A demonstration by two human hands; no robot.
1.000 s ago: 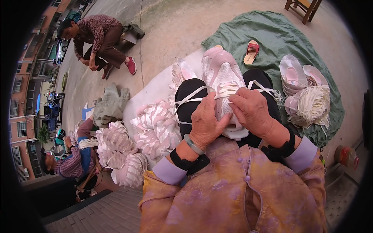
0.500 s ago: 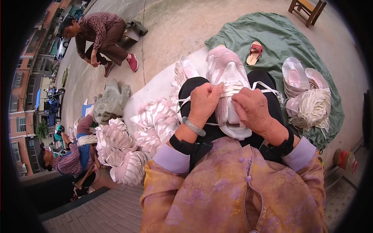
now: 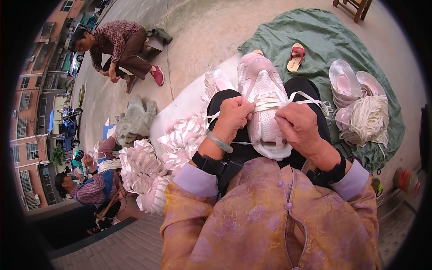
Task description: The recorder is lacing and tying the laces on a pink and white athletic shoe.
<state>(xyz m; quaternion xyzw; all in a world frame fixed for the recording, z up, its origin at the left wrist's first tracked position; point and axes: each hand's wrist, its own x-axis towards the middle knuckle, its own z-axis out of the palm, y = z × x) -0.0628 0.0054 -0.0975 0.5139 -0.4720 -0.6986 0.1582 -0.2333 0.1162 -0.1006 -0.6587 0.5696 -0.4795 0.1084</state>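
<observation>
A pale pink and white sneaker (image 3: 263, 121) lies lengthwise on my lap, between my black-clad thighs. White shoelaces (image 3: 269, 104) cross its middle, and loose ends trail over both thighs. On the left side of the laces my left hand (image 3: 233, 118) pinches a lace between thumb and bent fingers. My right hand (image 3: 302, 128) is closed on the other side, its fingers curled round the lace by the right edge of the shoe. What sits deep inside each grip is hidden by the fingers.
Heaped pink-white shoe pieces (image 3: 144, 171) lie left. On a green tarp (image 3: 310, 36) at right rest a red sandal (image 3: 296, 57), shoe uppers (image 3: 344, 83) and a bundle of white laces (image 3: 369, 121). Two people sit at left, one near (image 3: 96, 186), one farther (image 3: 118, 45).
My hands have drawn slightly apart, left hand leftward and right hand rightward, with more of the laces showing between them. The whole view has shifted a little.
</observation>
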